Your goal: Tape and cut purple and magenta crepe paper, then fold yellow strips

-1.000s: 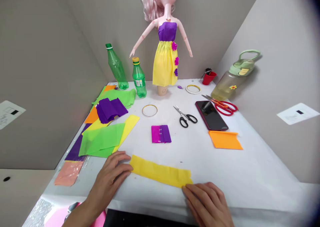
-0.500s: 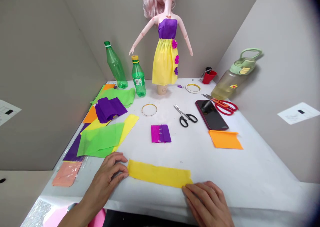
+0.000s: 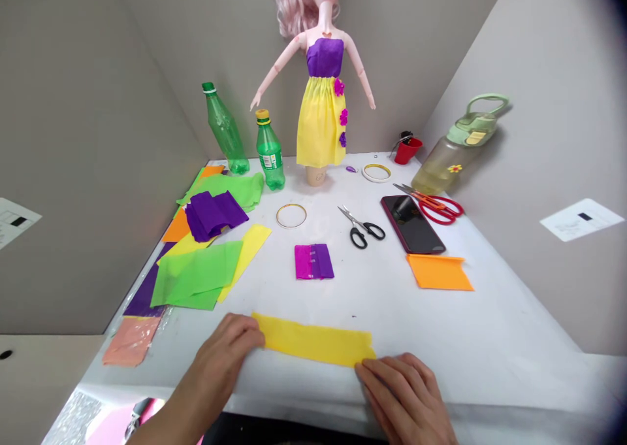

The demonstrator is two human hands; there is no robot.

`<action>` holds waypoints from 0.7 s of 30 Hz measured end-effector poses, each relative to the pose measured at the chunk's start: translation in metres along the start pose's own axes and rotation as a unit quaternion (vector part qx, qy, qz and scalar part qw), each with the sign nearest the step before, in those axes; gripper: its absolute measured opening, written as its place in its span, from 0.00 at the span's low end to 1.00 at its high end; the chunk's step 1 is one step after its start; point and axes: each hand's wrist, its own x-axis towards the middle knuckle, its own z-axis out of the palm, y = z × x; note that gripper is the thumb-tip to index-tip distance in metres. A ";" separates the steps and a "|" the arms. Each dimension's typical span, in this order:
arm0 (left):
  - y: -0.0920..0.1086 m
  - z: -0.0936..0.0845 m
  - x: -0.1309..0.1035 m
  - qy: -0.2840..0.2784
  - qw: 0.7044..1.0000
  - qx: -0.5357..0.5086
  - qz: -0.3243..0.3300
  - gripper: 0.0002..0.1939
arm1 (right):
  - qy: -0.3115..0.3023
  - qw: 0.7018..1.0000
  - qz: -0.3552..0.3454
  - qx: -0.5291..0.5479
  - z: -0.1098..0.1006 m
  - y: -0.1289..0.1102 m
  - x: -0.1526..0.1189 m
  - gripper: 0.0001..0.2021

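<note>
A yellow crepe paper strip (image 3: 313, 342) lies flat on the table near its front edge, running left to right. My left hand (image 3: 230, 350) is closed on its left end, the fingers curled over the paper. At the lower right corner, my right hand (image 3: 404, 393) has thumb and fingertips pressed together on the strip; the thumb is partly hidden. Beyond the strip lies a folded magenta and purple piece (image 3: 314, 261). Farther back, a doll (image 3: 321, 105) wears a purple top and a yellow skirt with three small flowers.
Green, yellow, purple and orange sheets (image 3: 198, 272) overlap at the left. Two green bottles (image 3: 270, 154) stand behind them. Black-handled scissors (image 3: 360, 226), a phone (image 3: 412, 224), red-handled scissors (image 3: 435, 206), an orange piece (image 3: 441, 273) and a water bottle (image 3: 455, 148) occupy the right.
My left hand has moved slightly right and now covers the strip's left end with curled fingers. My right hand stays at the right corner.
</note>
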 end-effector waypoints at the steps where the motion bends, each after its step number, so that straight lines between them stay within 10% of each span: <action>1: 0.002 0.003 -0.003 -0.003 1.000 -0.008 0.024 0.17 | 0.004 1.000 0.001 0.001 0.000 0.000 0.000 0.12; 14: 0.012 0.026 -0.029 0.051 0.978 0.191 0.067 0.32 | 0.000 1.000 0.004 0.005 0.001 0.002 0.000 0.13; 21: 0.008 0.044 -0.036 0.043 0.968 0.225 0.104 0.23 | 0.000 1.000 0.001 0.004 -0.001 0.001 0.001 0.12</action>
